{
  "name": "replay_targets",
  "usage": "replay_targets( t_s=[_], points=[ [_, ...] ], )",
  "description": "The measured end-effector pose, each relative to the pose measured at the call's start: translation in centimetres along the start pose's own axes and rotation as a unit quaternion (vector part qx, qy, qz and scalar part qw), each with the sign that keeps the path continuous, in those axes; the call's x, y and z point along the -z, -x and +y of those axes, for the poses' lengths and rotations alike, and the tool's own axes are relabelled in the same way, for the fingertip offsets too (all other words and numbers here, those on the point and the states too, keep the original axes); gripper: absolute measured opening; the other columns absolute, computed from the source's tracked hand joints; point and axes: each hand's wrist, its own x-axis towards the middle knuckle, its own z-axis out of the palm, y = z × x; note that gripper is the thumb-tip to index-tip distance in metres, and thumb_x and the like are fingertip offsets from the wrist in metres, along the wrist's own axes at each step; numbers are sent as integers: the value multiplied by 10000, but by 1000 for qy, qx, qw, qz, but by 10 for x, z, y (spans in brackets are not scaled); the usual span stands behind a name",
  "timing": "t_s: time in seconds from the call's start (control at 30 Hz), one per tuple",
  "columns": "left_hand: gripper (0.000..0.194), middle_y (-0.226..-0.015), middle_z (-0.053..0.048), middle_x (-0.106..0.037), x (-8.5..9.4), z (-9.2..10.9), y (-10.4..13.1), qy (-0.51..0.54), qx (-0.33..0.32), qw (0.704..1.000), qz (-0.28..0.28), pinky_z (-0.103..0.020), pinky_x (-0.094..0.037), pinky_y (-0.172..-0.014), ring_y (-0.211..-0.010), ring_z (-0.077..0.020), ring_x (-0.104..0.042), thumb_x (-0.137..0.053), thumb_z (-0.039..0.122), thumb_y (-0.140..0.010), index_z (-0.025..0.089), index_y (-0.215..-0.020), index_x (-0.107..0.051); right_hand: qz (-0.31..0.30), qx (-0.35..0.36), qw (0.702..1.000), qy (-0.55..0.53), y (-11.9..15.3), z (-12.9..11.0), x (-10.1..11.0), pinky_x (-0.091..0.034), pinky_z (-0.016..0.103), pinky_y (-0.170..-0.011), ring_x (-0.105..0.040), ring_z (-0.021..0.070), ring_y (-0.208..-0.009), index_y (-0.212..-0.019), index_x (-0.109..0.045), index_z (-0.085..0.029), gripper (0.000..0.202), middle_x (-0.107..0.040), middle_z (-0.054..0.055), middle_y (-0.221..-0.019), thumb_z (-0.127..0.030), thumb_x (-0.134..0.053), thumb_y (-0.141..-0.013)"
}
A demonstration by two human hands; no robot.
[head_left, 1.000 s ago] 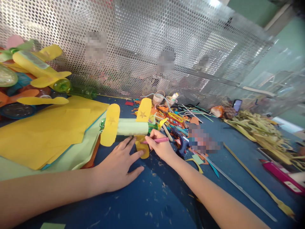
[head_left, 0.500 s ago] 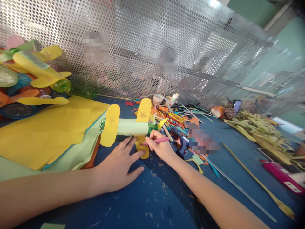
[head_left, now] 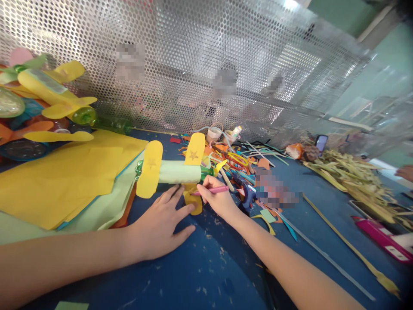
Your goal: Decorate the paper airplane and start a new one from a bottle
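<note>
A toy plane (head_left: 179, 172) made from a green plastic bottle lies on the blue table, its body wrapped in pale green paper. Yellow paper wings stick out from it; the upper wing (head_left: 195, 148) and the tail piece (head_left: 149, 169) bear drawn stars. My right hand (head_left: 218, 200) grips a pink pen (head_left: 217, 190), with its tip at the lower yellow wing (head_left: 192, 208). Fingers spread, my left hand (head_left: 165, 224) lies flat beside the plane, its fingertips touching the lower wing.
Yellow and green paper sheets (head_left: 64, 185) are stacked at left, below a pile of bottle planes (head_left: 48, 92). Paper scraps and scissors (head_left: 248, 196) lie right of the plane. Further right are a clear glue stick (head_left: 329, 254), dried husks (head_left: 348, 172) and a magenta object (head_left: 382, 239). Perforated metal (head_left: 180, 64) stands behind.
My hands, the pen and the plane look almost unmoved. At the far right edge, another person's hand now shows above the husks.
</note>
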Motion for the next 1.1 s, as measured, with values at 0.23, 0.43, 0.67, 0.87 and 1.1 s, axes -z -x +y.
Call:
replay_targets(
  t_s=[0.23, 0.43, 0.67, 0.87, 1.1],
  points=[
    [486, -1446, -88, -326, 0, -1, 0, 3, -4, 1000, 9, -541, -284, -1044, -1341, -349, -219, -375, 531, -876, 270, -1267, -499, 18, 3, 1000, 17, -1, 5, 0, -376, 208, -471, -432, 98, -435, -613, -373, -220, 264, -435, -75, -456, -302, -519, -817],
    [461, -1444, -88, -326, 0, -1, 0, 6, -6, 1000, 15, -536, -294, -1040, -1334, -348, -237, -390, 517, -875, 270, -1244, -513, 141, 0, 987, -75, 3, -6, 4, -390, 222, -496, -466, 104, -435, -658, -385, -222, 268, -443, -70, -454, -371, -450, -871],
    [465, -1436, -100, -338, -1, -1, 0, 4, -9, 1000, 15, -544, -309, -1028, -1331, -353, -244, -388, 523, -873, 271, -1244, -513, 48, -23, 995, -80, 2, -7, 4, -412, 234, -528, -447, 98, -429, -625, -438, -210, 274, -439, -70, -437, -369, -525, -830],
    [485, -1450, -82, -322, -1, -1, 0, 7, -3, 1000, 16, -540, -292, -1041, -1336, -346, -234, -384, 531, -873, 272, -1267, -499, 37, -20, 998, -55, -1, -4, 2, -362, 227, -460, -387, 96, -391, -638, -409, -224, 286, -379, -88, -410, -399, -482, -851],
    [485, -1444, -92, -330, -1, -1, 0, 2, -2, 1000, 12, -542, -298, -1033, -1334, -351, -238, -370, 534, -876, 289, -1278, -487, 23, -12, 999, -26, -1, 5, 2, -387, 220, -481, -424, 94, -379, -616, -367, -223, 308, -444, -85, -400, -379, -489, -853]
  ],
)
